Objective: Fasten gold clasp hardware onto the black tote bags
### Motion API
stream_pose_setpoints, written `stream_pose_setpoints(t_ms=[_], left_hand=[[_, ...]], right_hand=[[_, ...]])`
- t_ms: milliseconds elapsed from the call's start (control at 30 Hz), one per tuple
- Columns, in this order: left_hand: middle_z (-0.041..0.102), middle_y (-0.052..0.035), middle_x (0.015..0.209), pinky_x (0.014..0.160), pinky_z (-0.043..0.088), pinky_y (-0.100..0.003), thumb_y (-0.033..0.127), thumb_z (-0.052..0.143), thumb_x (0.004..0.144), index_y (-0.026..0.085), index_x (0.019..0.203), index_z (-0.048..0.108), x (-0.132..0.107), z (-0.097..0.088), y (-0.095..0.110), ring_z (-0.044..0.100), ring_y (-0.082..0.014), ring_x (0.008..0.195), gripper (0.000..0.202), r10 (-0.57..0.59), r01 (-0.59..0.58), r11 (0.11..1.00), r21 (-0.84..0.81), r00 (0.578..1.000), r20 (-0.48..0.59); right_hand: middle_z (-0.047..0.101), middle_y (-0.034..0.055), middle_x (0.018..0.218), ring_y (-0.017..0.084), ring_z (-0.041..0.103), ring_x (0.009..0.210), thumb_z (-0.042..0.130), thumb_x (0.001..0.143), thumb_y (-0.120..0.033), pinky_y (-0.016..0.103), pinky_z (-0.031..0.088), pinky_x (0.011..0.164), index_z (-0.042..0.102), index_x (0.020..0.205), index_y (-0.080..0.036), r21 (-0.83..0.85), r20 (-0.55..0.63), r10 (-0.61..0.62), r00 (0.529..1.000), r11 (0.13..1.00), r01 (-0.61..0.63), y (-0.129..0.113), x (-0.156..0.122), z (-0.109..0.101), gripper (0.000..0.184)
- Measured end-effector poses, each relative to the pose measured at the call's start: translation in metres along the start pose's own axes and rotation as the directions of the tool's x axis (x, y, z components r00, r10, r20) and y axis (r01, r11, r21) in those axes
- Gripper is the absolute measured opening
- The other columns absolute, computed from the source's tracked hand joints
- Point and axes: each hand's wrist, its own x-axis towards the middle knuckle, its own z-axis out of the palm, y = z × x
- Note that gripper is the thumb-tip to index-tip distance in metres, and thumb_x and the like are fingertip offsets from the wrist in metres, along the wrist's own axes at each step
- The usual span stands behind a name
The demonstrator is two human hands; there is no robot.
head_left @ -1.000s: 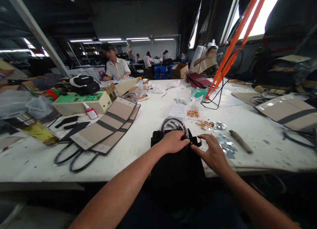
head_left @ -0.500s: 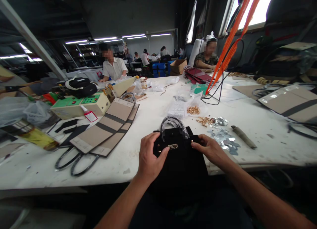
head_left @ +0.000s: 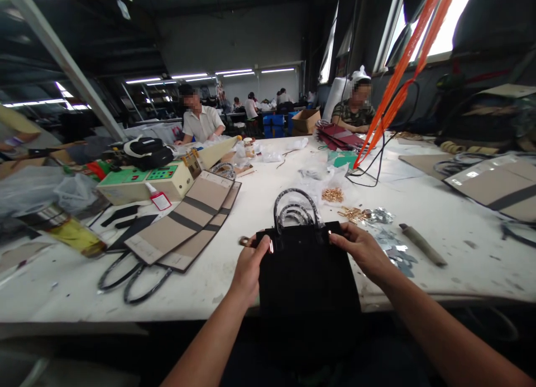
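Note:
A black handbag [head_left: 307, 286] stands upright at the table's near edge, its looped handles [head_left: 296, 192] wrapped in clear plastic. My left hand [head_left: 248, 267] is closed on the bag's upper left corner, thumb beside a shiny metal fitting [head_left: 271, 245]. A small gold-coloured piece [head_left: 243, 240] sticks out to the left of those fingers. On the upper right corner, my right hand [head_left: 363, 252] pinches the bag, its thumb by another metal fitting [head_left: 330, 234]. The fingers behind the bag are hidden.
Flat beige bag panels [head_left: 180, 225] with handles lie left, near a green-topped machine [head_left: 144, 183] and a bottle of yellow liquid [head_left: 73, 236]. Gold parts [head_left: 333, 195] and metal plates [head_left: 396, 247] lie right, beside a dark rod [head_left: 422, 245]. Orange strands [head_left: 389, 91] hang there. Two people sit across.
The handbag has come more upright, its front and handles now showing fully. The metal clasp piece at its middle has swung to the left side. Both hands still grip the top corners.

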Motion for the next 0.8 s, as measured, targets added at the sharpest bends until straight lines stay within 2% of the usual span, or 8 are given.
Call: stream_pose_setpoints(t_ms=[33, 100, 200, 367, 500, 567, 667, 800], left_hand=[[0.074, -0.0097, 0.106, 0.095, 0.057, -0.039, 0.054, 0.075, 0.086, 0.016, 0.117, 0.067, 0.002, 0.000, 0.002, 0.070, -0.0275, 0.106, 0.049, -0.106, 0.109, 0.990, -0.085, 0.994, 0.036], [0.075, -0.0111, 0.100, 0.091, 0.059, -0.040, 0.052, 0.074, 0.086, 0.014, 0.110, 0.070, 0.005, -0.001, 0.002, 0.073, -0.0291, 0.100, 0.046, -0.314, 0.336, 0.916, -0.221, 0.941, 0.128], [0.076, -0.0137, 0.097, 0.092, 0.059, -0.042, 0.045, 0.072, 0.087, 0.010, 0.105, 0.072, 0.010, 0.000, -0.004, 0.074, -0.0306, 0.096, 0.040, -0.465, 0.528, 0.801, -0.282, 0.845, 0.262], [0.074, -0.0162, 0.117, 0.099, 0.057, -0.049, 0.046, 0.070, 0.090, 0.012, 0.127, 0.067, 0.021, 0.006, -0.013, 0.072, -0.0351, 0.108, 0.051, -0.540, 0.625, 0.727, -0.286, 0.776, 0.326], [0.073, -0.0166, 0.119, 0.098, 0.058, -0.049, 0.053, 0.068, 0.091, 0.011, 0.133, 0.064, 0.029, 0.007, -0.017, 0.070, -0.0365, 0.114, 0.059, -0.605, 0.702, 0.637, -0.319, 0.711, 0.357], [0.074, -0.0155, 0.118, 0.096, 0.059, -0.050, 0.053, 0.070, 0.090, 0.013, 0.134, 0.063, 0.031, 0.006, -0.019, 0.070, -0.0373, 0.113, 0.060, -0.628, 0.698, 0.639, -0.324, 0.716, 0.304], [0.074, -0.0171, 0.118, 0.097, 0.059, -0.051, 0.050, 0.075, 0.087, 0.012, 0.134, 0.063, 0.031, 0.006, -0.020, 0.070, -0.0387, 0.112, 0.061, -0.646, 0.684, 0.660, -0.313, 0.728, 0.229], [0.073, -0.0204, 0.117, 0.099, 0.057, -0.053, 0.048, 0.076, 0.087, 0.008, 0.134, 0.063, 0.031, 0.006, -0.022, 0.069, -0.0409, 0.115, 0.063, -0.649, 0.693, 0.641, -0.329, 0.719, 0.250]], right_hand=[[0.069, 0.0062, 0.104, 0.008, 0.064, 0.091, 0.076, 0.071, -0.065, 0.012, 0.049, 0.078, 0.064, 0.112, -0.013, 0.012, 0.001, 0.006, 1.000, 1.000, -0.006, 0.000, 0.002, 0.000, 0.068], [0.069, 0.0060, 0.103, 0.007, 0.063, 0.089, 0.077, 0.070, -0.065, 0.012, 0.048, 0.076, 0.063, 0.112, -0.013, 0.024, -0.002, 0.023, 1.000, 0.999, -0.023, 0.003, 0.005, 0.001, 0.068], [0.069, 0.0060, 0.101, 0.007, 0.063, 0.087, 0.074, 0.072, -0.066, 0.012, 0.048, 0.075, 0.063, 0.113, -0.012, 0.029, -0.013, 0.051, 0.999, 0.998, -0.051, 0.011, 0.011, 0.003, 0.068], [0.070, 0.0058, 0.102, 0.008, 0.064, 0.088, 0.068, 0.076, -0.068, 0.014, 0.048, 0.076, 0.065, 0.117, -0.014, -0.070, -0.031, 0.096, 0.995, 0.993, -0.097, 0.028, 0.024, 0.001, 0.068], [0.070, 0.0039, 0.103, 0.007, 0.065, 0.090, 0.061, 0.080, -0.071, 0.013, 0.047, 0.077, 0.067, 0.120, -0.017, -0.211, -0.126, 0.045, 0.991, 0.975, -0.071, 0.034, 0.033, -0.013, 0.067], [0.070, 0.0030, 0.101, 0.007, 0.064, 0.088, 0.053, 0.084, -0.074, 0.014, 0.046, 0.078, 0.069, 0.117, -0.018, -0.301, -0.188, 0.016, 0.982, 0.951, -0.073, 0.038, 0.039, -0.027, 0.066], [0.071, 0.0018, 0.097, 0.006, 0.063, 0.083, 0.048, 0.088, -0.070, 0.014, 0.044, 0.077, 0.072, 0.108, -0.020, -0.495, -0.256, -0.007, 0.967, 0.860, -0.125, 0.047, 0.051, -0.053, 0.060], [0.071, 0.0019, 0.100, 0.007, 0.061, 0.086, 0.054, 0.087, -0.058, 0.015, 0.039, 0.076, 0.075, 0.101, -0.020, -0.615, -0.333, -0.020, 0.943, 0.763, -0.201, 0.060, 0.072, -0.088, 0.045]])
